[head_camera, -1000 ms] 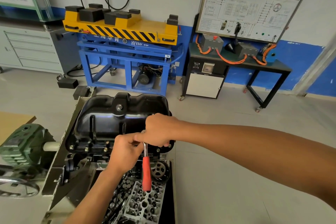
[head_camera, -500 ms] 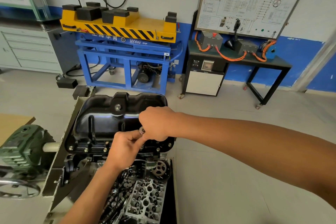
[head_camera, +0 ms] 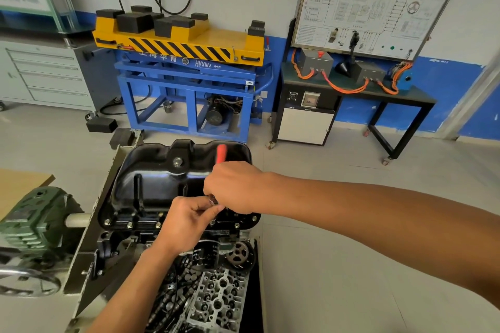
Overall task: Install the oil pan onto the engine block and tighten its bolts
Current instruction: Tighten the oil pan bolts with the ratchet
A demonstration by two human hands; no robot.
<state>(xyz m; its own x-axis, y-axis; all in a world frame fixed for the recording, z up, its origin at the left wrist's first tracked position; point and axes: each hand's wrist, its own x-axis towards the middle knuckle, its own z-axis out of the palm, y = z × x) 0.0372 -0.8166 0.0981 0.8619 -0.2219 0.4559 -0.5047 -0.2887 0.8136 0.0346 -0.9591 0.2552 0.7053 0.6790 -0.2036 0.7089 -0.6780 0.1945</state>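
The oil pan (head_camera: 162,184) already sits hollow-side down on the engine block (head_camera: 135,236), black and glossy, its flange lying along the block's edge; a row of bolts (head_camera: 130,224) stands in the near flange, so I judge the seating is done and the tightening is in hand. The right hand (head_camera: 235,188) is wrapped tightly round the ratchet (head_camera: 221,153), whose red handle pokes out past the knuckles toward the far wall; the left hand (head_camera: 189,220) pinches the tool's steel head with curled fingertips, steadying it over the near flange, right of the middle. Whether the socket is fully on a bolt I cannot tell; the hands cover it.

The next move, as I see it, calls for a short swing of the handle with the head kept square and pressed down, then on to the neighbouring bolt; a cocked socket could slip off.

As for containers: the pan faces downward, so nothing of its inside shows; the grey drawer cabinet (head_camera: 48,76) at the left has every drawer closed, contents hidden; an oil filter (head_camera: 204,254) hangs just below the hands.
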